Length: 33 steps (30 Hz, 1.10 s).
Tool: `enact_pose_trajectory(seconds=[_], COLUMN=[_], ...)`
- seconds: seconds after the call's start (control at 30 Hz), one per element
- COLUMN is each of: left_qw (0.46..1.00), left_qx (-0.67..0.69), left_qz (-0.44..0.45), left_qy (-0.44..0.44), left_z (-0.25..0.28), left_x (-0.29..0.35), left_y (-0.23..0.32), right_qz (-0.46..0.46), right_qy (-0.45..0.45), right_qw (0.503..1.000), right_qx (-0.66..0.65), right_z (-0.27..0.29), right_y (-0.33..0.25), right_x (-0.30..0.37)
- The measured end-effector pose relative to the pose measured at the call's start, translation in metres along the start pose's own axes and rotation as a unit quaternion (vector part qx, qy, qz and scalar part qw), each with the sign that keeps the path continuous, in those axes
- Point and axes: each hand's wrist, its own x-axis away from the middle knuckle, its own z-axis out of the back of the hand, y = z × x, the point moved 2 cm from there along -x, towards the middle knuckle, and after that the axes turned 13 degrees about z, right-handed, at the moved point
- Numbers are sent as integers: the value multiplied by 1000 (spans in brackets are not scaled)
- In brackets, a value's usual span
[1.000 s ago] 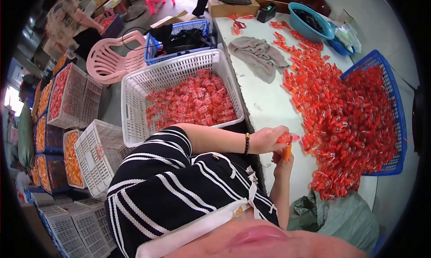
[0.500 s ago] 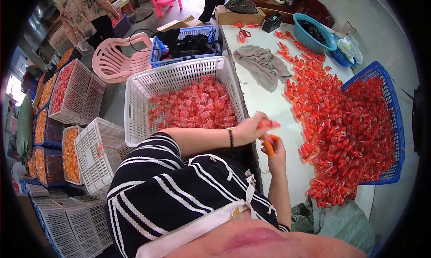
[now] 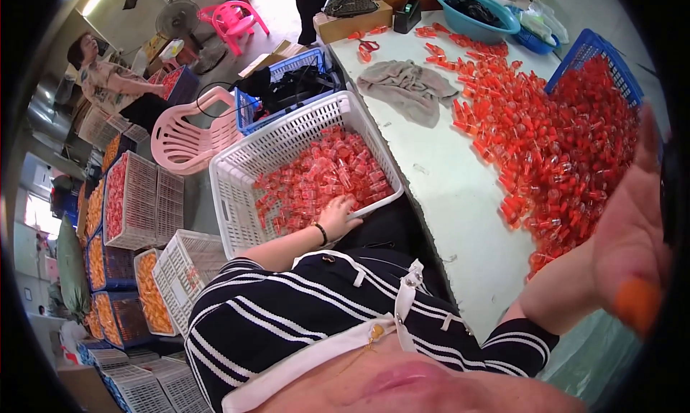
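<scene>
My left hand point(image 3: 338, 220) reaches over the near rim of a white slatted crate point(image 3: 233, 215). Its fingers are stretched out above small clear-and-red plastic pieces point(image 3: 316, 176) heaped inside, and it grips none that I can see. My right hand point(image 3: 632, 219) is raised at the right edge, close to the camera, fingers extended and nothing in the palm. An orange cover point(image 3: 636, 305), partly blurred, sits on one of its digits. Behind that hand a large pile of red pieces with clear ends point(image 3: 553, 140) spreads over the white table point(image 3: 460, 219), spilling from a tipped blue basket point(image 3: 607, 50).
A grey cloth point(image 3: 410, 86), red-handled scissors point(image 3: 368, 48) and a teal basin point(image 3: 474, 18) lie on the table. Past the crate stand a blue crate point(image 3: 248, 111) with black items and a pink chair point(image 3: 194, 136). Stacked crates point(image 3: 136, 205) line the left; a person point(image 3: 115, 86) stands beyond.
My left hand has gone from the table to the white crate, and the red piece it held is no longer in it. My right hand has swung up and right, opening.
</scene>
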Motion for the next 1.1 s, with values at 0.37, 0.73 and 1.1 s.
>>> enact_pose_trajectory(seconds=[0.37, 0.73, 1.1], left_qw=[996, 991, 995], left_qx=[-37, 23, 14], left_qz=[-85, -124, -94], left_qy=[14, 44, 15], left_z=[-5, -10, -5], left_x=[11, 0, 5], left_y=[12, 3, 13], right_qz=[53, 83, 80], right_qy=[21, -8, 76], right_qw=[997, 987, 993], right_qx=[43, 140, 31], right_z=[22, 12, 31], right_y=[-33, -54, -54], right_x=[-4, -58, -24])
